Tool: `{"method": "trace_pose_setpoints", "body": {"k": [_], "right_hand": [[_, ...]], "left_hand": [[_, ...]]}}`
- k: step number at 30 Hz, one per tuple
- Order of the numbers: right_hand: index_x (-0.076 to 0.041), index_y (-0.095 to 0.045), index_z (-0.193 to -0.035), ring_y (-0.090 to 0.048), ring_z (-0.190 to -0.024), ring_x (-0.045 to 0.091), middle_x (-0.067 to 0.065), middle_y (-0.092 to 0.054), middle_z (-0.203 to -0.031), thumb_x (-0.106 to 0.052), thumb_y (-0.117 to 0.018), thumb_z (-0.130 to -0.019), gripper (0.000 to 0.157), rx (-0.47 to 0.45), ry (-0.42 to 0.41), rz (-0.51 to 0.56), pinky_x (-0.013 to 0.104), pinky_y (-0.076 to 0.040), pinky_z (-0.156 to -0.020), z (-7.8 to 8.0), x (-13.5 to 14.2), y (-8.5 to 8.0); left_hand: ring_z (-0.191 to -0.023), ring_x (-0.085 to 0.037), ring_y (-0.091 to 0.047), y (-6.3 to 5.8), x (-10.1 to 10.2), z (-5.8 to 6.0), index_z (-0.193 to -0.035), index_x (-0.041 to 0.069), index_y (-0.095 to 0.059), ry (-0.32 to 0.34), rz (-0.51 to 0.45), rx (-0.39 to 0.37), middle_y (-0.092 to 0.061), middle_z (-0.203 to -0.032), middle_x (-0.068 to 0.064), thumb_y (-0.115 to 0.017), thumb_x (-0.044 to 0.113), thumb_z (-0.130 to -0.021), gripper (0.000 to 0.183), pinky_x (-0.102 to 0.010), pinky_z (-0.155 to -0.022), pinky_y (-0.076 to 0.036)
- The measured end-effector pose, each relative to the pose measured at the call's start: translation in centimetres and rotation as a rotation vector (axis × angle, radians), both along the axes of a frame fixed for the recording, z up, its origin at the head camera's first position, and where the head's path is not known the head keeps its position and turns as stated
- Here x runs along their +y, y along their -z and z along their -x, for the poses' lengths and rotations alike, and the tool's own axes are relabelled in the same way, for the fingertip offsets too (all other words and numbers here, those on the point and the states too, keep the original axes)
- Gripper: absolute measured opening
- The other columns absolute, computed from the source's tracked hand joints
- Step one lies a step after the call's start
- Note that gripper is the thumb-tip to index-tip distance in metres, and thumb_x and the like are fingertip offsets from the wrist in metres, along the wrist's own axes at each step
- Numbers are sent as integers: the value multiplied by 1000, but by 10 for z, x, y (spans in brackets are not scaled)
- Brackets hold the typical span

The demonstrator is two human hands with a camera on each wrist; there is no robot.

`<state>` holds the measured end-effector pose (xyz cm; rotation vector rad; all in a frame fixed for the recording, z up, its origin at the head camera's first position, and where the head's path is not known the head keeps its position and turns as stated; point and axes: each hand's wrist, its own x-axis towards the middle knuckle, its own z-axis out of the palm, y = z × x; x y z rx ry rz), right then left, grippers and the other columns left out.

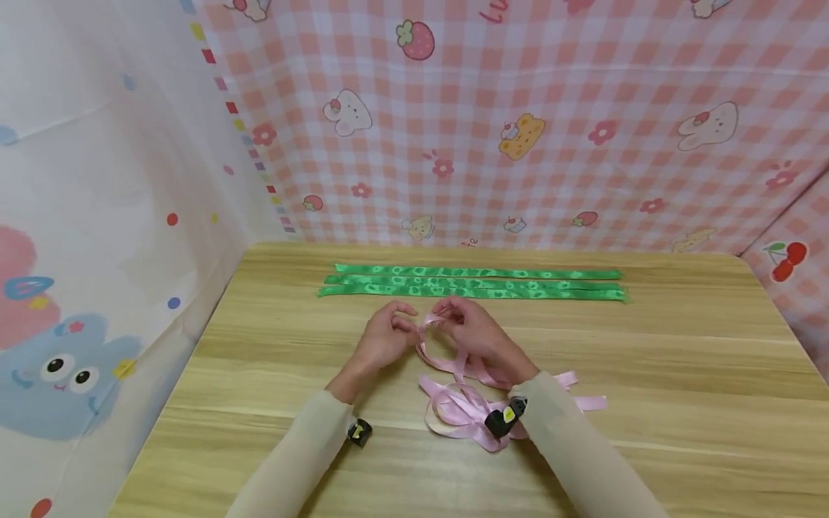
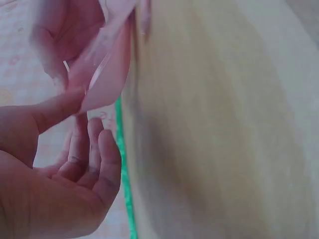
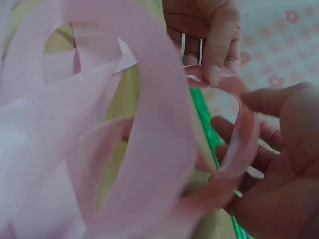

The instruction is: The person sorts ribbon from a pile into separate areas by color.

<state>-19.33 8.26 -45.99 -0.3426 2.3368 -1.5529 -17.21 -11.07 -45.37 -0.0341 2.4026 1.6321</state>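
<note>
A long pink satin ribbon (image 1: 439,362) runs up from the table into both hands, which work just in front of the green ribbons. The left hand (image 1: 382,339) pinches it between thumb and index finger, the other fingers loosely bent in the left wrist view. My right hand (image 1: 478,329) holds the same ribbon close by, its thumb (image 3: 264,99) against the outer side of a loop and its fingers behind. Between the hands the ribbon (image 3: 244,134) curves in a small loop. Under the right wrist lies the rest of the pink ribbon in loose loops (image 1: 463,424).
Three green ribbons (image 1: 479,283) lie straight and side by side across the back of the wooden table (image 1: 259,360). A pink checked cloth (image 1: 557,194) hangs behind the table, and a white printed cloth (image 1: 129,216) hangs on the left.
</note>
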Motion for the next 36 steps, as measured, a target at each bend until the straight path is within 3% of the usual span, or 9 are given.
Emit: {"method": "trace_pose_setpoints", "body": {"k": [3, 8, 14, 18, 22, 25, 29, 32, 36], "right_hand": [[-9, -62, -114, -62, -100, 24, 8, -67, -105, -16, -64, -97, 19, 42, -70, 37, 37, -49, -86, -7, 8, -8], [-9, -61, -114, -61, -96, 27, 9, -65, -102, -22, -65, -97, 21, 80, -126, 104, 34, -50, -81, -19, 20, -26], [-9, -61, -115, -57, -109, 23, 6, -64, -113, -20, -64, -97, 21, 191, -165, 80, 41, -47, -92, -33, 29, -54], [-6, -59, -118, -57, -115, 24, 7, -64, -119, -14, -65, -96, 25, 253, -208, 138, 49, -44, -98, -42, 33, -75], [-4, -53, -120, -55, -119, 21, 8, -61, -122, -7, -66, -94, 29, 266, -268, 215, 48, -42, -101, -49, 38, -89], [1, -49, -116, -58, -111, 18, 8, -62, -114, 0, -62, -95, 25, 247, -344, 335, 40, -46, -98, -53, 42, -92], [8, -45, -107, -61, -88, 12, 2, -63, -94, 10, -55, -93, 18, 201, -422, 486, 27, -53, -77, -59, 51, -91], [7, -45, -105, -59, -80, 10, -1, -62, -88, 12, -56, -92, 18, 173, -428, 484, 25, -52, -68, -64, 61, -93], [2, -50, -102, -63, -85, 13, 1, -63, -88, 7, -62, -92, 16, 155, -397, 387, 27, -53, -74, -73, 80, -99]], "left_hand": [[-70, -16, -62, -7, -2, -4, -112, 5, -60, 42, -36, 20, -70, -85, -11, -72, -7, -81, 35, -26, -64, -49], [-75, -17, -65, -24, -4, -13, -113, 6, -60, 163, -96, 29, -70, -85, -10, -73, -7, -80, 38, -29, -76, -49], [-78, -20, -62, -60, 0, -25, -119, 8, -57, 294, -101, 128, -65, -85, -6, -76, -2, -81, 43, -31, -74, -48], [-77, -19, -62, -83, 7, -32, -121, 8, -56, 351, -116, 221, -64, -84, -7, -76, -4, -81, 46, -32, -76, -53], [-77, -19, -63, -99, 12, -41, -124, 9, -53, 396, -198, 233, -63, -85, -9, -74, -8, -82, 50, -31, -77, -56], [-79, -19, -64, -107, 14, -48, -128, 9, -50, 447, -243, 230, -64, -89, -11, -71, -10, -83, 53, -30, -76, -56], [-83, -20, -65, -114, 12, -55, -132, 11, -47, 504, -203, 245, -66, -93, -11, -71, -7, -84, 57, -32, -76, -55], [-83, -20, -65, -116, 7, -58, -135, 15, -47, 530, -130, 220, -68, -93, -6, -72, -2, -85, 59, -32, -73, -54], [-79, -20, -65, -116, -5, -59, -138, 18, -45, 597, -115, 123, -71, -91, -6, -74, 4, -87, 61, -29, -68, -51]]}}
